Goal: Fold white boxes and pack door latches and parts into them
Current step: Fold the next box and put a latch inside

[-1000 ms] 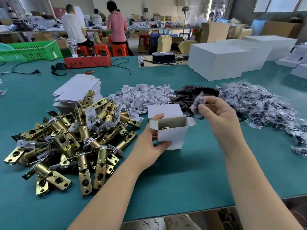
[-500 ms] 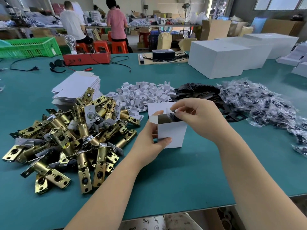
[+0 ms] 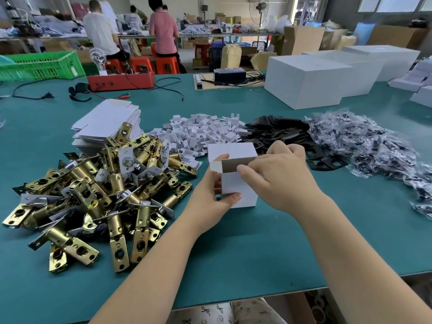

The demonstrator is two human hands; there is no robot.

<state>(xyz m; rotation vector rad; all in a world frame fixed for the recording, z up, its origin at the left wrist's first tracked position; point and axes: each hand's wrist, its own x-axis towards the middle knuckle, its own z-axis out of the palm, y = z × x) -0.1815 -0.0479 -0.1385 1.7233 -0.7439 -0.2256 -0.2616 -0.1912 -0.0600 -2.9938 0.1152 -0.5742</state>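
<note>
While box top stands open, keep base steady. Centre of frame: left hand (image 3: pixel 214 194) grips small white box (image 3: pixel 238 190), thumb on front face, fingers curled round left side. Right hand (image 3: pixel 275 176) at open top, fingertips on brown inner flap (image 3: pixel 236 163); cannot tell if pinching anything. Advice: press flap flat, tuck squarely. Left of frame: brass latches (image 3: pixel 93 195) heaped. Beyond: white inserts (image 3: pixel 201 132), black plates (image 3: pixel 280 132), bagged parts (image 3: pixel 364 143) at right.
</note>
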